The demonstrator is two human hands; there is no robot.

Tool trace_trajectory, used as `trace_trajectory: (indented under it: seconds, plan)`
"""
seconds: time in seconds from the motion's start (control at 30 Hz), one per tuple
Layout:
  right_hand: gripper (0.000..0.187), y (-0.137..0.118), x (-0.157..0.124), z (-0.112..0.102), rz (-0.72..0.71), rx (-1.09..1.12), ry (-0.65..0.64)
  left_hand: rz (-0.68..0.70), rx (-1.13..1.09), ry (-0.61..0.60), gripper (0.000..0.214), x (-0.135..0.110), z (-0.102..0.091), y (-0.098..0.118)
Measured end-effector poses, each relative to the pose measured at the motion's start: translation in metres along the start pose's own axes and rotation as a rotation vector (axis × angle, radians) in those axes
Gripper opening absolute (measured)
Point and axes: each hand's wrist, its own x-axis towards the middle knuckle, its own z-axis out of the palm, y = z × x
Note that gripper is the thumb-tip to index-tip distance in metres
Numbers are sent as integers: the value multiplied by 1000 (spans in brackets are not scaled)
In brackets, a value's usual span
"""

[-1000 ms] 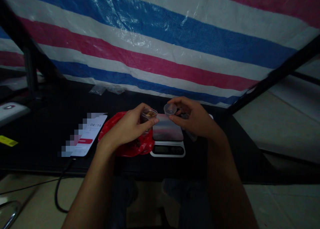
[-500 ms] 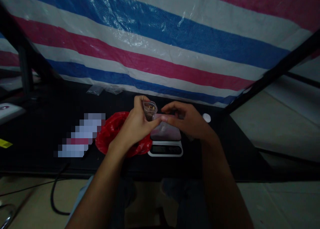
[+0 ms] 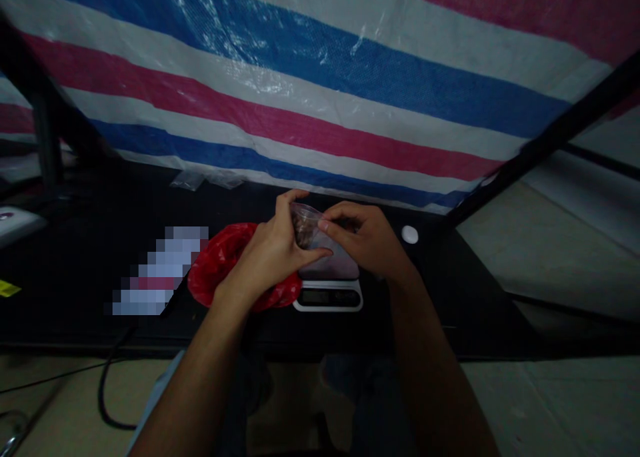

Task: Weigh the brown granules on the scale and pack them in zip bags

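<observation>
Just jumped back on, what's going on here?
A person holds a small clear plastic bag of something brown between their left hand and right hand, just above a digital kitchen scale. A red plastic bag lies beside the scale on the dark table.

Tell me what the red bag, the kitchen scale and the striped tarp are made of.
The red bag looks like thin glossy plastic film, from its crumpled folds and sheen. The kitchen scale has a white casing, probably smooth plastic. The striped tarp looks like woven plastic, with a visible weave under a shiny coating.
</observation>
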Motion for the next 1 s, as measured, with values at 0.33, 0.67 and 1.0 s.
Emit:
trace_trajectory:
  seconds: [0.33, 0.67, 1.0]
  plan:
    - [11, 13, -3, -6, 29, 11, 15, -54, -400, -198, 42, -1, -30, -5]
    - [11, 10, -1, 0, 36, 56, -40, -96, -379, -44, 37, -1, -31, 0]
    - [12, 11, -1, 5, 30, 39, 9, -246, -489, 163, 27, -1, -34, 10]
